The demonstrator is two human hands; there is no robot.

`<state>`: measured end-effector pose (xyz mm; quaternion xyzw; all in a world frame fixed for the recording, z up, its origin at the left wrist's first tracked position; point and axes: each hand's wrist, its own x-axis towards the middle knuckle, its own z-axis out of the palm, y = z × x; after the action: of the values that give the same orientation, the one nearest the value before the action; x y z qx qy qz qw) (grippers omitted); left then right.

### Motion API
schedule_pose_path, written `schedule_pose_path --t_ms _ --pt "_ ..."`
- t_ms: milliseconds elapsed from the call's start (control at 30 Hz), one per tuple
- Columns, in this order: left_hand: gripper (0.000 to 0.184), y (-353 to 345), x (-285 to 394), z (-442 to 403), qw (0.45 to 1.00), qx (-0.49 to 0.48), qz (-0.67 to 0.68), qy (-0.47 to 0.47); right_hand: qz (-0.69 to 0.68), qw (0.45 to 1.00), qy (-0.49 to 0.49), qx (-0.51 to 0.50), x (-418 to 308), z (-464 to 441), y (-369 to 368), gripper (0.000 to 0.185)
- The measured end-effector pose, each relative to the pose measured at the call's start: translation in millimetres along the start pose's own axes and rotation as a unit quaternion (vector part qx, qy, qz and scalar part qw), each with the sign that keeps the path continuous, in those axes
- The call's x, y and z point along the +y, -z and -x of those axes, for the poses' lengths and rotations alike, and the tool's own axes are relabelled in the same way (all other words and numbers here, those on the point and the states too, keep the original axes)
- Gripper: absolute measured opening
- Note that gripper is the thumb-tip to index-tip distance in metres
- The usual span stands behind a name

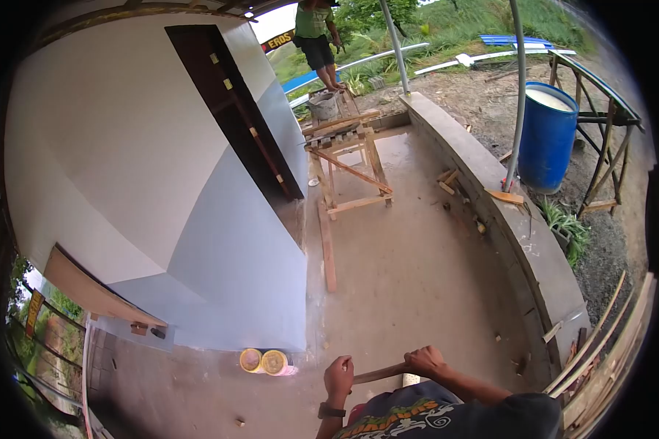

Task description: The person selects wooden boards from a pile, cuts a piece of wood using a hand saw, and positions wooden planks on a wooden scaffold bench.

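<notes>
Near the bottom centre, my left hand (339, 376), with a dark band on its wrist, is closed at one end of a brown wooden strip (378, 373). At the strip's other end my right hand (424, 361) has its fingers wrapped round it. The strip lies roughly level between both fists, in front of my dark printed shirt (417, 417). Below it, close to my right hand, a small pale object (411, 380) is partly hidden.
Two round buckets (274, 361) stand by the wall corner. A wooden trestle (351, 172) stands ahead, with a person (315, 36) behind it. A low concrete wall (490, 186) runs along the right, a blue barrel (547, 139) beyond. Long wooden strips (615, 351) lie at lower right.
</notes>
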<state>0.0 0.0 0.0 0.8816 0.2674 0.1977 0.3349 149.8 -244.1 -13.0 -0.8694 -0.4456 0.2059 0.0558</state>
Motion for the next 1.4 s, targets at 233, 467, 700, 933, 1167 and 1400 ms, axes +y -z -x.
schedule_pose_path --t_ms 233,467,700,933,1167,1400 --pt "0.02 -57 -41 -111 0.998 0.011 0.008 0.062 -0.017 0.994 -0.099 0.038 101 -92 71 0.061" --pt "0.021 -107 -98 -249 0.989 -0.007 0.028 0.148 -0.077 0.976 -0.197 0.049 151 -203 116 0.064" --pt "0.026 -155 -115 -449 0.987 -0.114 0.034 0.106 -0.123 0.941 -0.305 0.085 180 -324 180 0.06" --pt "0.027 -176 -60 -644 0.972 -0.235 -0.008 -0.009 -0.204 0.878 -0.401 0.164 235 -425 216 0.059" --pt "0.037 -249 -33 -751 0.939 -0.335 -0.072 0.003 -0.378 0.791 -0.432 0.214 331 -513 256 0.062" --pt "0.049 -311 -39 -798 0.922 -0.372 -0.054 0.097 -0.409 0.8 -0.381 0.22 471 -613 339 0.063"
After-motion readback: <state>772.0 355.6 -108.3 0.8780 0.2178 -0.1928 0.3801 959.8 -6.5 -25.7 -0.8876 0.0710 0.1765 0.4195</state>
